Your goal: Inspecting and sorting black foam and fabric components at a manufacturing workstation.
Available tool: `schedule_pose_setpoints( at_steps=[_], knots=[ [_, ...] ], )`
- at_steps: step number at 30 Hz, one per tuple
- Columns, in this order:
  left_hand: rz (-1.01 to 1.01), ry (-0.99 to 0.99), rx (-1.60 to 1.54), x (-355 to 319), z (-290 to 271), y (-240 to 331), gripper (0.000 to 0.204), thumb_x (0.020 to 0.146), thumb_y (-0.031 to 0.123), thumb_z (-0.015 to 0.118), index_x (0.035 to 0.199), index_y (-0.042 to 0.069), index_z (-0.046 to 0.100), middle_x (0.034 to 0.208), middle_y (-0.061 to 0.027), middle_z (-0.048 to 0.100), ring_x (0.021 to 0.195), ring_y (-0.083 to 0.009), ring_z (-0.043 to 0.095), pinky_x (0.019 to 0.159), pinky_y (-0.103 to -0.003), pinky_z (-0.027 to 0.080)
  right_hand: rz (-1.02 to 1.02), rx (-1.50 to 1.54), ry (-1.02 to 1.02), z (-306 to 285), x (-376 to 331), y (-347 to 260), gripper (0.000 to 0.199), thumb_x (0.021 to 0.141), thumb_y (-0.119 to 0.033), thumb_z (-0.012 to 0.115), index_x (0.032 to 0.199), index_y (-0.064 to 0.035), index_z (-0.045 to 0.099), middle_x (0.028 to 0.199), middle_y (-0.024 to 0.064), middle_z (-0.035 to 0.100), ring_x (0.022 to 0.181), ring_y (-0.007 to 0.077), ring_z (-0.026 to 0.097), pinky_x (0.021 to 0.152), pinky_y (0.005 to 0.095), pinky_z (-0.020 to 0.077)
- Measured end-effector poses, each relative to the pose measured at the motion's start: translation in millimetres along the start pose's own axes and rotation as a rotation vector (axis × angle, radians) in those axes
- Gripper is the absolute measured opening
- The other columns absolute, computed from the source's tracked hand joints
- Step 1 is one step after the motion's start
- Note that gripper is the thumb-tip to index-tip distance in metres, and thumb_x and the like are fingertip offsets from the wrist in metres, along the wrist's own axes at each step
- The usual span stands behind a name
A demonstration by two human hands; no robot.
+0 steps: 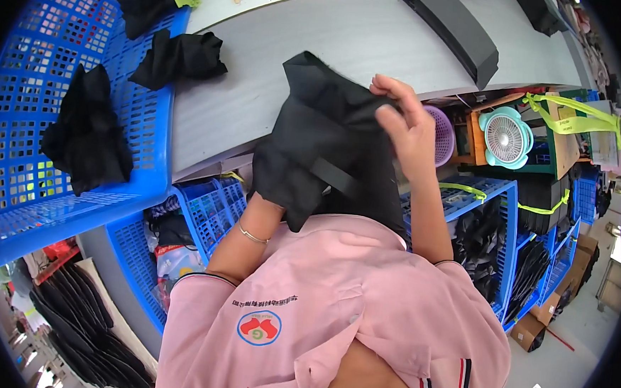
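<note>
A black fabric piece point(322, 120) is raised in front of my body, just off the near table edge. It looks folded and loose, with a smooth darker-grey strip across its lower part. My left hand goes in under the cloth; only the wrist with a bracelet point(253, 234) shows, so its fingers are hidden. At the cloth's upper right edge is my right hand point(409, 122), its thumb and curled fingers on either side of the edge.
A grey worktable point(250, 76) spans the front. On the left, a blue plastic basket point(136, 190) bears several black cloth pieces point(90, 131). A dark bar-shaped object point(455, 32) lies at the back right. Beyond my right hand are a turquoise fan point(506, 137) and blue crates point(509, 256).
</note>
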State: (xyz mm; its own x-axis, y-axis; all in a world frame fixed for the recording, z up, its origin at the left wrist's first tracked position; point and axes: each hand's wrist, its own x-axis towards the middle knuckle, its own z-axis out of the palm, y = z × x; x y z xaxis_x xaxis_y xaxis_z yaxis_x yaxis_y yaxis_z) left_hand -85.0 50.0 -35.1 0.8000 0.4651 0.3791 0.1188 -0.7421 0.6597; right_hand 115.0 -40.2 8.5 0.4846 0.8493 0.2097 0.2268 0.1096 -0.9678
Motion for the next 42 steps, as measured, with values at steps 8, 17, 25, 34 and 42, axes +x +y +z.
schedule_pose_setpoints(
  at_steps=[8, 17, 25, 34, 42],
  knots=[
    [-0.143, 0.046, -0.505, -22.6, 27.4, -39.2, 0.043, 0.101, 0.021, 0.051, 0.141, 0.004, 0.048, 0.140, -0.0088, 0.054, 0.125, -0.0206, 0.052, 0.108, -0.032, 0.040, -0.164, -0.393, -0.174, 7.8, 1.4, -4.0, 0.035, 0.079, -0.010, 0.075, 0.113, -0.0043, 0.067, 0.125, 0.0123, 0.061, 0.118, 0.0282, 0.057, 0.103, 0.0372, 0.0429],
    [-0.302, 0.117, -1.588, -54.2, 11.8, -115.1, 0.048, 0.099, 0.022, 0.056, 0.142, 0.003, 0.046, 0.140, -0.0082, 0.054, 0.123, -0.0210, 0.053, 0.108, -0.033, 0.042, -0.137, 0.254, -0.485, -23.9, 18.0, 6.2, 0.014, 0.079, -0.009, 0.073, 0.078, 0.0026, 0.065, 0.119, 0.0095, 0.062, 0.120, 0.0216, 0.056, 0.121, 0.0500, 0.0168],
    [-0.654, 0.282, -0.850, 15.8, 19.8, -49.9, 0.036, 0.100, 0.016, 0.056, 0.127, -0.007, 0.058, 0.116, -0.0087, 0.066, 0.108, -0.0154, 0.059, 0.098, -0.030, 0.046, -0.352, -0.186, -0.060, -21.0, 126.1, 45.7, 0.024, 0.091, -0.021, 0.069, 0.103, 0.0004, 0.067, 0.130, 0.0109, 0.057, 0.109, 0.0193, 0.058, 0.094, 0.0303, 0.0439],
    [-0.587, 0.586, -0.671, 47.5, -18.2, -77.5, 0.038, 0.098, 0.023, 0.064, 0.129, 0.000, 0.061, 0.123, -0.0076, 0.063, 0.114, -0.0110, 0.056, 0.096, -0.029, 0.044, 0.196, 0.175, 0.324, 19.8, 26.3, 76.9, 0.030, 0.103, -0.021, 0.055, 0.096, 0.0046, 0.069, 0.085, 0.0089, 0.070, 0.075, 0.0129, 0.068, 0.070, 0.0256, 0.0533],
    [-0.663, 0.060, -1.381, 97.5, 3.4, -91.9, 0.040, 0.098, 0.025, 0.063, 0.132, 0.006, 0.058, 0.102, 0.0047, 0.061, 0.092, -0.0047, 0.054, 0.085, -0.024, 0.044, 0.606, 1.063, 0.063, 26.8, 50.3, 77.4, 0.047, 0.103, -0.032, 0.054, 0.138, -0.0012, 0.050, 0.133, 0.0103, 0.059, 0.119, 0.0220, 0.059, 0.102, 0.0389, 0.0483]
  ],
)
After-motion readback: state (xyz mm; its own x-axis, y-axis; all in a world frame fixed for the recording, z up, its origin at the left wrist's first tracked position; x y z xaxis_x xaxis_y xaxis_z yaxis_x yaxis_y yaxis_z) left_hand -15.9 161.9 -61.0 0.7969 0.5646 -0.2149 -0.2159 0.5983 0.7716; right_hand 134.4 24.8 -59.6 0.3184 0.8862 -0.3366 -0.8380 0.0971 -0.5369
